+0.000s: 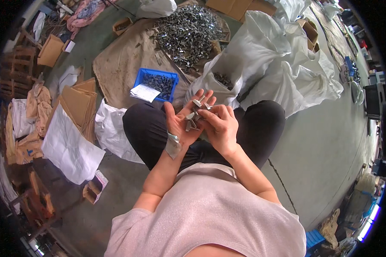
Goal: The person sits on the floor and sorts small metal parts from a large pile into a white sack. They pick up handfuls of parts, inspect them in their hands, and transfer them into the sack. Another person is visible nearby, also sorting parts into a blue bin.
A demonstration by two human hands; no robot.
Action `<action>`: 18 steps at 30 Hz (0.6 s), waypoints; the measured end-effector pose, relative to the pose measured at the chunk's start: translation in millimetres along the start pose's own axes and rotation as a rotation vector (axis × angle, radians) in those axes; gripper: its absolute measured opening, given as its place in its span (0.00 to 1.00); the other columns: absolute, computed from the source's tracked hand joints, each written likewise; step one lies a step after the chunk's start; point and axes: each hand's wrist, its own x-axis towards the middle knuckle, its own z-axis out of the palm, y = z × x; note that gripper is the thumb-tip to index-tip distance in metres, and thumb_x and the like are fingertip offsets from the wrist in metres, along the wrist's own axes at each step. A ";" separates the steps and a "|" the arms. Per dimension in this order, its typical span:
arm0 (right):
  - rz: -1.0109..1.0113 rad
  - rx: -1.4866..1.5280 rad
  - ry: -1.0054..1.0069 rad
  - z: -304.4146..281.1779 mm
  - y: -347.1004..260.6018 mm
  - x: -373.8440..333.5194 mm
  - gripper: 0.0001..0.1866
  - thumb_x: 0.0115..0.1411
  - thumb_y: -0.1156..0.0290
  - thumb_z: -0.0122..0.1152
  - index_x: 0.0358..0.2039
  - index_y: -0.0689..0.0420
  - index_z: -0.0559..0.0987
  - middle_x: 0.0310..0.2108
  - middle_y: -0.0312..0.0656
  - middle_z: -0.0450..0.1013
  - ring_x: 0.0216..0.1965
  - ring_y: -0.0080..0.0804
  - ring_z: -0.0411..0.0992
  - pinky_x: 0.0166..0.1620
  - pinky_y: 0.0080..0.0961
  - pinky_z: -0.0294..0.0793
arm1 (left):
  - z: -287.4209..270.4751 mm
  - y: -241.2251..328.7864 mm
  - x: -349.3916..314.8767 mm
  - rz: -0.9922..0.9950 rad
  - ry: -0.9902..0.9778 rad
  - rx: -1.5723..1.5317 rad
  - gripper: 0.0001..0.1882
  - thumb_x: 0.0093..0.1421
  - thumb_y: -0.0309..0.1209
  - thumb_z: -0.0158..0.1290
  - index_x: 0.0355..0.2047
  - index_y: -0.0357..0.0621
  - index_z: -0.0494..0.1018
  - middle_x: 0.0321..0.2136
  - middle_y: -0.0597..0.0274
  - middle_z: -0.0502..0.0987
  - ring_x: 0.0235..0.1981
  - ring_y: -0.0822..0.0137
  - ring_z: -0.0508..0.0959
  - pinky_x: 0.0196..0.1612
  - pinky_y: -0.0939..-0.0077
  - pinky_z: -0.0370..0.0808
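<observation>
Palm up over my lap, my left hand (180, 127) has its fingers stretched out and carries several small grey metal pieces (190, 123) on the palm. A strip of silvery tape or cloth (173, 145) is wrapped at that wrist. My right hand (223, 128) reaches across with thumb and forefinger pinched on one of the pieces. Its fingertips partly cover that piece. Just ahead of my left knee stands a blue plastic bin (175, 79) filled with dark small metal pieces, with white paper (145, 93) lying over its near left corner.
A large heap of shiny metal pieces (188, 34) lies on brown sacking (120, 64) at the far side. White woven sacks (283, 81) stand ahead on the right, one open with metal pieces inside. Flattened cardboard (83, 107) and white sheeting (70, 145) lie at left.
</observation>
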 end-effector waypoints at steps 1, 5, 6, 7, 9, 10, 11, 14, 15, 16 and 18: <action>-0.010 0.000 -0.006 1.0 0.5 0.4 0.15 0.39 0.76 0.67 0.31 0.51 0.80 0.28 0.36 0.70 0.30 0.37 0.67 0.32 0.30 0.68 | -0.5 -0.3 -0.4 0.004 0.002 0.003 0.53 0.49 0.68 0.46 0.62 0.37 0.49 0.64 0.45 0.48 0.66 0.50 0.47 0.66 0.57 0.47; 0.019 0.104 0.020 7.9 7.8 -8.9 0.15 0.38 0.76 0.67 0.31 0.50 0.81 0.28 0.36 0.70 0.30 0.36 0.66 0.31 0.30 0.67 | -2.3 -1.5 -0.4 0.011 -0.019 0.043 0.54 0.50 0.69 0.43 0.62 0.36 0.50 0.64 0.45 0.48 0.66 0.51 0.47 0.66 0.56 0.46; 0.031 0.138 0.033 11.1 9.8 -12.5 0.15 0.38 0.76 0.67 0.31 0.49 0.81 0.28 0.36 0.69 0.30 0.36 0.66 0.31 0.30 0.67 | -2.3 -2.0 0.1 0.011 -0.031 0.059 0.54 0.50 0.69 0.43 0.62 0.36 0.50 0.64 0.45 0.48 0.66 0.51 0.47 0.66 0.56 0.46; 0.044 0.173 0.046 14.9 11.1 -15.8 0.15 0.38 0.76 0.67 0.31 0.49 0.81 0.28 0.36 0.69 0.30 0.36 0.66 0.31 0.30 0.67 | -1.4 -2.0 0.4 0.014 -0.013 0.067 0.55 0.49 0.70 0.42 0.62 0.36 0.50 0.64 0.46 0.48 0.66 0.52 0.47 0.66 0.56 0.47; 0.043 0.169 0.045 15.9 10.7 -18.6 0.15 0.38 0.76 0.67 0.31 0.49 0.81 0.28 0.36 0.69 0.31 0.36 0.66 0.31 0.30 0.67 | 0.2 -2.4 0.9 0.019 0.024 0.082 0.56 0.46 0.72 0.42 0.62 0.37 0.51 0.64 0.47 0.49 0.66 0.54 0.48 0.65 0.57 0.48; 0.031 0.133 0.030 15.1 9.2 -18.7 0.15 0.38 0.76 0.67 0.31 0.49 0.81 0.28 0.36 0.69 0.31 0.36 0.66 0.32 0.29 0.67 | -0.7 -1.2 -0.4 0.021 0.022 0.077 0.56 0.47 0.72 0.42 0.62 0.37 0.50 0.64 0.47 0.48 0.66 0.54 0.47 0.65 0.56 0.49; 0.018 0.097 0.015 13.8 7.3 -18.3 0.15 0.39 0.76 0.67 0.31 0.49 0.81 0.27 0.36 0.69 0.31 0.36 0.66 0.32 0.29 0.67 | -1.6 0.8 -2.1 0.022 0.020 0.071 0.56 0.47 0.71 0.43 0.62 0.37 0.50 0.64 0.47 0.48 0.66 0.54 0.47 0.65 0.56 0.49; 0.108 0.235 0.077 10.7 10.4 -23.2 0.12 0.44 0.79 0.65 0.32 0.55 0.80 0.28 0.39 0.69 0.31 0.36 0.67 0.32 0.27 0.67 | -6.1 5.2 -5.0 0.006 -0.023 -0.082 0.54 0.49 0.67 0.46 0.63 0.35 0.48 0.65 0.45 0.45 0.66 0.52 0.45 0.65 0.53 0.49; 0.159 0.292 0.111 10.2 13.0 -25.6 0.11 0.45 0.80 0.65 0.32 0.56 0.80 0.29 0.39 0.70 0.31 0.36 0.68 0.32 0.26 0.67 | -7.4 6.5 -5.8 -0.001 -0.044 -0.155 0.53 0.51 0.65 0.48 0.63 0.34 0.47 0.65 0.44 0.44 0.66 0.50 0.44 0.65 0.52 0.49; 0.255 0.290 0.120 5.6 10.8 -23.6 0.12 0.46 0.81 0.64 0.34 0.59 0.79 0.29 0.41 0.70 0.30 0.37 0.68 0.33 0.26 0.68 | -7.7 7.3 -7.1 -0.001 -0.022 -0.139 0.53 0.51 0.64 0.49 0.63 0.34 0.47 0.65 0.44 0.44 0.66 0.50 0.44 0.65 0.52 0.49; 0.384 0.321 0.066 4.7 18.8 -24.2 0.12 0.49 0.79 0.64 0.37 0.60 0.78 0.30 0.41 0.70 0.31 0.31 0.69 0.34 0.23 0.69 | -6.7 8.8 -10.0 0.001 0.020 -0.106 0.53 0.51 0.63 0.50 0.63 0.34 0.46 0.65 0.44 0.43 0.66 0.50 0.44 0.65 0.52 0.49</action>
